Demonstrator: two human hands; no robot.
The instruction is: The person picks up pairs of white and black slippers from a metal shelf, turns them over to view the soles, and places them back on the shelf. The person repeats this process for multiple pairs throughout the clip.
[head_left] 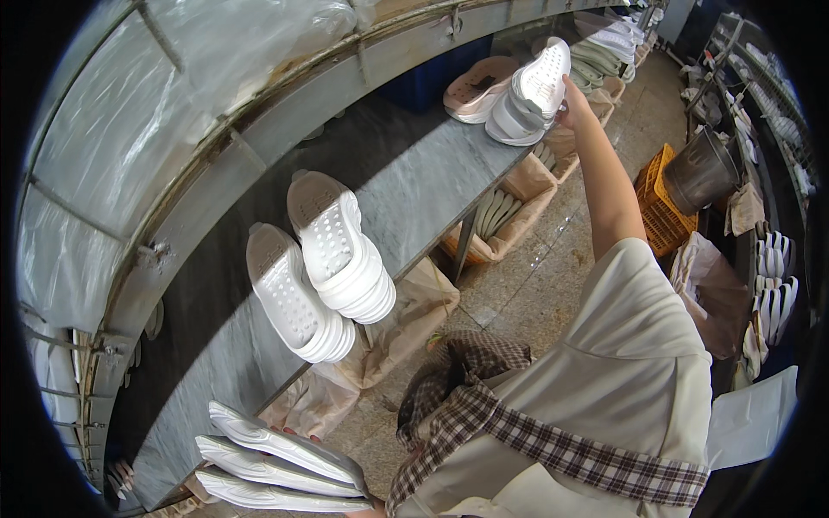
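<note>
At the lower left, my left hand [366, 509] is closed round three white shoe soles [276, 466], fanned out beside the bench edge. My right arm stretches to the far end of the bench. There my right hand [573, 104] grips the edge of a tilted white shoe sole [544, 76]; some fingers are hidden behind it. Under and beside that sole sit more white soles [511, 121] and a pinkish sole [480, 86]. Nearer on the bench lie two nested stacks of white soles, a left stack [294, 293] and a right stack [337, 242].
The grey bench [414, 186] runs beneath a metal frame [203, 125] with clear plastic sheeting. Lined crates [528, 226] stand below, one holding pale green strips. An orange crate [661, 226] and a dark bucket [701, 170] stand right. Another person's hand [123, 473] shows lower left.
</note>
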